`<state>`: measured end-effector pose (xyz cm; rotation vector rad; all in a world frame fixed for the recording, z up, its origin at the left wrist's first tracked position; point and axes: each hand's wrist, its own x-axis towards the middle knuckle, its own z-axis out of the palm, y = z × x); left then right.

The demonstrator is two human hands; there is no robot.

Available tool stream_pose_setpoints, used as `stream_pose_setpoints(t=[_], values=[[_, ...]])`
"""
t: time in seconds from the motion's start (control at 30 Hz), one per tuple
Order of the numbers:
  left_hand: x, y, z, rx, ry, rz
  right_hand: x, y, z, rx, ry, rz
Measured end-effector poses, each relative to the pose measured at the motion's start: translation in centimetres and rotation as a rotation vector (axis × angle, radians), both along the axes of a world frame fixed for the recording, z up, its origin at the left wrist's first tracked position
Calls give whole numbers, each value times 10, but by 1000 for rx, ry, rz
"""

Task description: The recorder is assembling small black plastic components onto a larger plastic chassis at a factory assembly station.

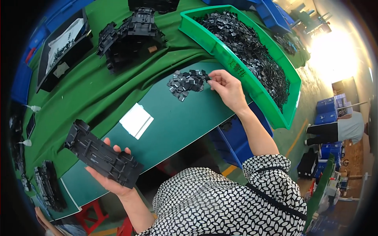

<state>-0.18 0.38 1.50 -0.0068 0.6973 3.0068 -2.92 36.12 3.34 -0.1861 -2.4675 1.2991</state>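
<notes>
I look down over a green work table (98, 90). My left hand (112, 177) is low at the left, palm up, fingers curled round the underside of a long black plastic frame (103, 154), which lies tilted across the palm just off the table's near edge. My right hand (228, 89) reaches forward to a small heap of flat black square clips (186, 83) on the darker green mat (177, 122); thumb and forefinger are pinched together on one clip at the heap's right edge. Just beyond that hand stands a long green bin (236, 67) filled with more of the same black pieces. A white sheet (136, 120) lies on the mat between my hands. Farther back sits a stack of black frames (132, 35), and a dark tray (65, 49) at the far left. Another person crouches among blue crates at the right.
</notes>
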Motion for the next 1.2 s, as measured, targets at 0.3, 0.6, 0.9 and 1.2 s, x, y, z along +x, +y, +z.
stream_pose_setpoints(t=[0.3, 0.6, 0.9, 1.2], values=[[0, 1, -3, 35, -8, -20, -2, -14, 19, 72, -278, 36], [2, -3, -4, 66, 22, -48, 10, -35, 25, -424, -230, 241], [2, -1, -3, 124, 30, -82, 11, -71, 25, -627, -362, 358], [0, -3, -4, 137, 20, -66, 7, -109, 25, -521, -478, 400]])
